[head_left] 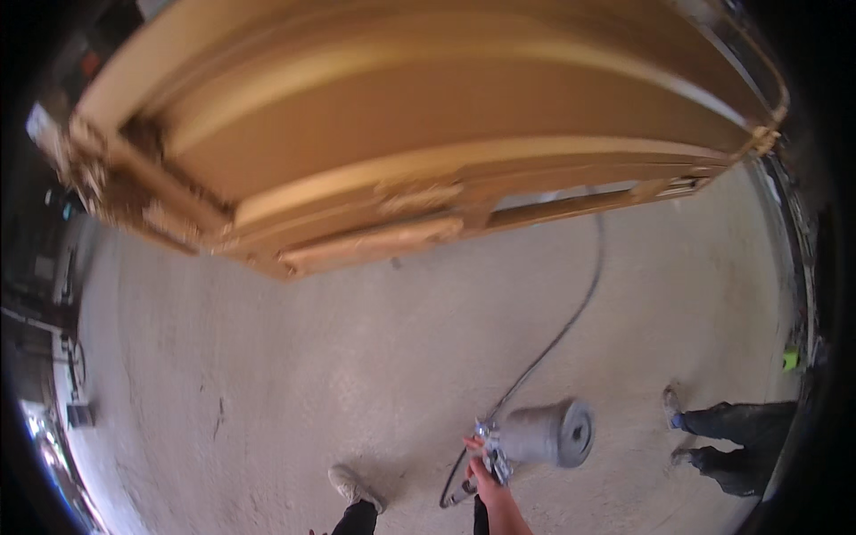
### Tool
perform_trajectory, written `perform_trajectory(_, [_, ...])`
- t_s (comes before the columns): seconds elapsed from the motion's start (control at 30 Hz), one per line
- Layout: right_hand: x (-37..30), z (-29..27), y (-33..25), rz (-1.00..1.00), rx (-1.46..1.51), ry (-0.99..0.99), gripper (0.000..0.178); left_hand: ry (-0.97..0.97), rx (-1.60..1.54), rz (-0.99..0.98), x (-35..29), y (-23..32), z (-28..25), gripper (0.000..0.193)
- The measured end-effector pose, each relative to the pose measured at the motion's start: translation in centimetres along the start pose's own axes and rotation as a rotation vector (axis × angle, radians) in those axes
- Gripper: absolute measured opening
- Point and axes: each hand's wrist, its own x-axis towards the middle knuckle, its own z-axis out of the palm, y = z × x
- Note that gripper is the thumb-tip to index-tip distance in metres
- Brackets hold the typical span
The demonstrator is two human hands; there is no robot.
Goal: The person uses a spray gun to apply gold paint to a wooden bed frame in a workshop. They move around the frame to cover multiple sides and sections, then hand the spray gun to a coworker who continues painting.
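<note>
My right hand comes up from the lower edge, wrapped round the handle of a metal spray gun. A big grey, round paint cup is fixed to the gun and lies tipped over to the right. From the handle, a dark air hose loops and runs across the floor toward the far side. Of my left hand only a sliver shows at the bottom edge, its fingers hidden. A large gold-brown metal body panel with long ribs fills the upper view, apart from both hands.
Another person's dark-trousered legs stand at the right. My light shoe is on the concrete floor. Dark equipment lines the left rim, with a small grey box by it. A bright green object sits at the right edge.
</note>
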Motion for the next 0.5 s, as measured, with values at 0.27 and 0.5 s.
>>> perform_trajectory(0.27, [-10.0, -15.5, -7.7, 0.33, -0.633, 0.0, 0.051, 0.021, 0.275, 0.35, -9.2, 9.8, -3.4, 0.054])
perform_trajectory(0.5, [-11.9, -25.5, -8.9, 0.312, -0.453, 0.037, 0.067, -0.041, 0.387, 0.48, -12.9, 14.7, -10.9, 0.055])
